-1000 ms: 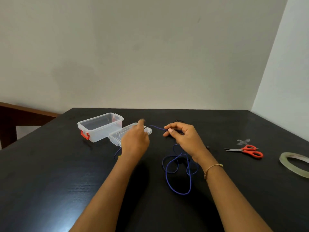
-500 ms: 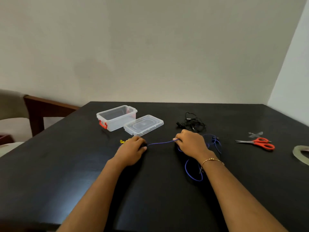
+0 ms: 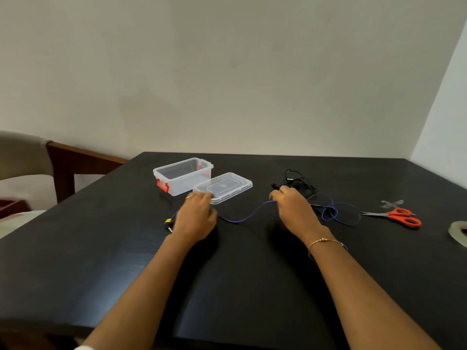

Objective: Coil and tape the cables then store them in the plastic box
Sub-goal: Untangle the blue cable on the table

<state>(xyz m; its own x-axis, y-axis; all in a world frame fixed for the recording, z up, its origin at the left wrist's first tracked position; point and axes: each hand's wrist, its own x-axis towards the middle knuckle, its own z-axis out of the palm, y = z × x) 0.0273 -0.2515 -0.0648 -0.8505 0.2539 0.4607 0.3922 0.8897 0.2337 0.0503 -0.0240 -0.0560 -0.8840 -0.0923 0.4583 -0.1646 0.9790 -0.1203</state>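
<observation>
Blue cable (image 3: 242, 218) stretched between two hands on the black tabletop (image 3: 75, 261).
Left hand (image 3: 195, 218) and right hand (image 3: 293, 205) each hold the cable in a narrow grip; the open plastic box (image 3: 183, 175) stands just behind.

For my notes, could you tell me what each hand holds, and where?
Both hold the blue cable: left hand near its yellow plug end, right hand further along.
</observation>
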